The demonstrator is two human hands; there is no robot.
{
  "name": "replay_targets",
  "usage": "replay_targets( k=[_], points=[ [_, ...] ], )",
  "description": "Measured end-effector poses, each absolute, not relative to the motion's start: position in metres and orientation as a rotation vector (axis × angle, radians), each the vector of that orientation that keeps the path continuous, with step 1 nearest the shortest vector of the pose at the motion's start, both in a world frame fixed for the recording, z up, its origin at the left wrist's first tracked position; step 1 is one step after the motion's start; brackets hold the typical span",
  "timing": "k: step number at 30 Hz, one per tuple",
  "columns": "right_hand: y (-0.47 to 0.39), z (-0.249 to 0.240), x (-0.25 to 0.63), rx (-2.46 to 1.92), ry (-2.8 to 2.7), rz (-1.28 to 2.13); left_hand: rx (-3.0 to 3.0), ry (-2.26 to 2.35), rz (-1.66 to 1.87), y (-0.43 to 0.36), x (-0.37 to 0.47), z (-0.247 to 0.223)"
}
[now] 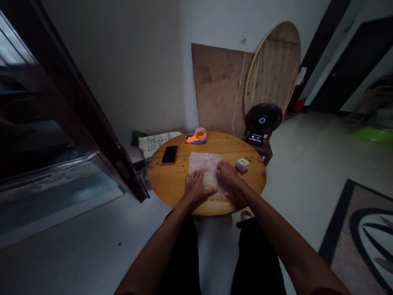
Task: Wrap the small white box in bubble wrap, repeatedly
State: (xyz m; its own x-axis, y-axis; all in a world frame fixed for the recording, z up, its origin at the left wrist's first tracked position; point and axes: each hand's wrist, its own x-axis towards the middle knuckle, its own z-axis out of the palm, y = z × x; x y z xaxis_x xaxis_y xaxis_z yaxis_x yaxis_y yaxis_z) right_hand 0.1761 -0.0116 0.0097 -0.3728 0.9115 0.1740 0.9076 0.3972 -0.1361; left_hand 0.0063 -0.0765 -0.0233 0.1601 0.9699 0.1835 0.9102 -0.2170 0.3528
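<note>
Left hand (pixel 195 186): flat, palm down, fingers spread on the near left part of the bubble wrap (pixel 205 163); pressing, not gripping.
Right hand (pixel 226 173): palm down on the right side of the same sheet, fingers bent over a raised lump in it; whether closed round anything, cannot tell.
Bubble wrap: clear, crumpled sheet lying at the middle of the round wooden table (pixel 172 180), reaching from mid-table to the near edge, under both hands.
Contents of the wrap: a paler, bulkier patch between the two hands; what lies inside, too blurred to tell.
Small box (pixel 242 164): white with a red mark, shut, on the table just right of the right hand, apart from it; contents hidden.
Phone (pixel 169 155): dark screen, red edge, flat on the table's left part, well apart from the wrap.
Tape dispenser (pixel 197 136): orange and blue, holding a roll of clear tape, at the far edge of the table.
Fan (pixel 263 118): black, on a small stand beyond the table's right side.
Boards: a brown rectangular board (pixel 217 88) and a round wooden tabletop (pixel 273 65) leaning on the wall behind.
Newspaper (pixel 155 142): folded on a low surface left of the table.
Rug (pixel 359 233): patterned, on the floor at right.
</note>
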Motion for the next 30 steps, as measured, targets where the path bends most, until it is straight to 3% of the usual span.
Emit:
replay_targets(
  k=[8, 19, 30],
  points=[
    [-0.013, -0.015, 0.201, -1.584, -2.377, -0.043, 2.267, 1.816, 0.418, -0.068, 0.002, -0.019],
    [0.003, -0.005, 0.207, -1.538, -2.540, 0.023, 2.354, 1.822, 0.133, -0.035, -0.015, 0.003],
    [0.009, -0.015, 0.210, -1.509, -2.437, 0.057, 2.315, 1.951, 0.264, -0.036, -0.018, -0.018]
  ],
)
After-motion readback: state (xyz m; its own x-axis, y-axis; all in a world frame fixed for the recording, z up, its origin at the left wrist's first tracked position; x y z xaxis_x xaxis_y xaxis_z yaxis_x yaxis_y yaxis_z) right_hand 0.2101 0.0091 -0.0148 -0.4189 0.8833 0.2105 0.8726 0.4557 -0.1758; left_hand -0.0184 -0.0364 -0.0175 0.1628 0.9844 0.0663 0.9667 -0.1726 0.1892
